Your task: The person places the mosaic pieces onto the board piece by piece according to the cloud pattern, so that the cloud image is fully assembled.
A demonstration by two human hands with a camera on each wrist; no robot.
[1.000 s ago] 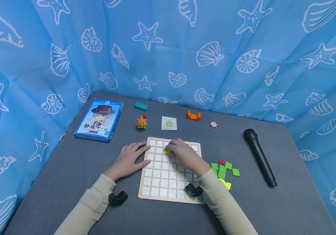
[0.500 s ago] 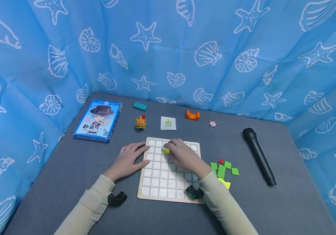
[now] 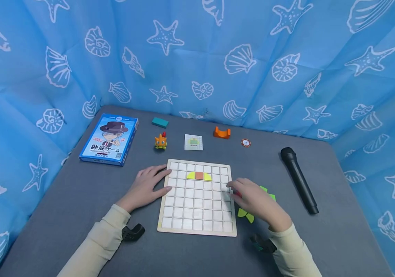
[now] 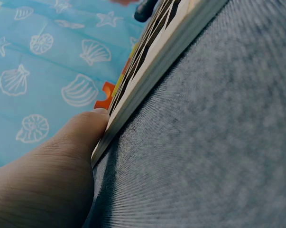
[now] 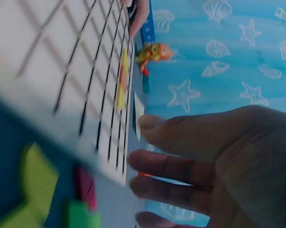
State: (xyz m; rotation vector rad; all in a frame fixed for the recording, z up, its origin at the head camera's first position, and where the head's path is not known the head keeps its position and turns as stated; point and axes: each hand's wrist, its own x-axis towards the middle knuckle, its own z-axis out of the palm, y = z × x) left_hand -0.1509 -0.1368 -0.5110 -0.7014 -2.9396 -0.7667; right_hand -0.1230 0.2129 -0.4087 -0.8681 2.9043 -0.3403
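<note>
My left hand [image 3: 145, 186] rests at the left edge of a wooden grid board [image 3: 197, 232] with white squares, fingers spread and thumb touching the rim. In the board's second row lie two yellow pieces [image 3: 191, 176] with an orange-brown square [image 3: 199, 176] between them. Over the board's right edge is my right hand [image 3: 258, 202], its fingers loosely extended with nothing between them in the right wrist view. Below that hand, a red piece [image 5: 86, 186], green pieces [image 5: 78, 214] and yellow pieces [image 3: 242, 212] lie on the table, partly hidden by it in the head view.
Behind the board lie a printed card [image 3: 193, 142], an orange-haired figurine [image 3: 161, 141], a teal block [image 3: 160, 122], an orange notched block [image 3: 222, 132] and a poker chip [image 3: 246, 142]. A blue game box [image 3: 109, 139] is at back left, a black microphone [image 3: 299, 181] at right.
My right hand has let go of the yellow piece on the board and moved right to the loose pieces. The left hand stays at the board's edge. The head view has shifted slightly.
</note>
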